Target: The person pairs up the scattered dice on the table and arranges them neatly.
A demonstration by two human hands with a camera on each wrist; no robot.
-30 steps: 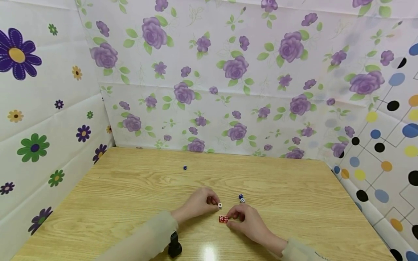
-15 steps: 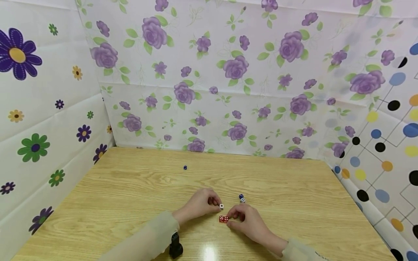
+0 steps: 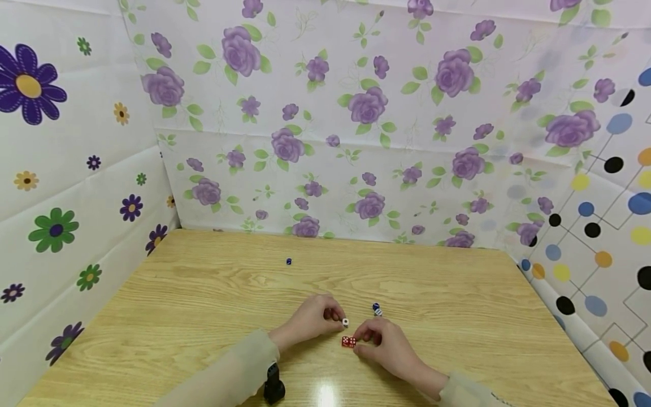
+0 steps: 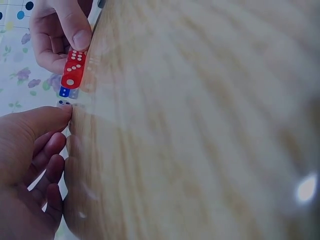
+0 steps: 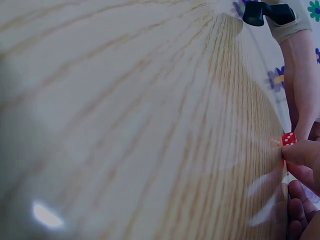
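Observation:
My left hand [image 3: 317, 315] pinches a white die [image 3: 345, 322] between thumb and fingertips, low over the wooden table. In the left wrist view that white die [image 4: 64, 103] is mostly behind the thumb. Two red dice sit side by side just nearer to me: a left red die [image 3: 345, 341] and a right red die [image 3: 352, 342]. My right hand [image 3: 386, 345] grips the right one from its right side, thumb in front and index finger behind. In the right wrist view a red die [image 5: 289, 139] shows beyond the thumb.
Behind the right hand, a blue die [image 3: 376, 306] and another white die [image 3: 378, 312] lie close together. Farther back on the left is a lone blue die [image 3: 289, 261]. Patterned cloths [image 3: 325, 113] border the table's [image 3: 213, 294] back and sides. A black device [image 3: 273, 387] is on the left wrist.
Over the first half second my left hand shifted slightly right with the white die, and it has held still since. The right hand and red dice keep their place.

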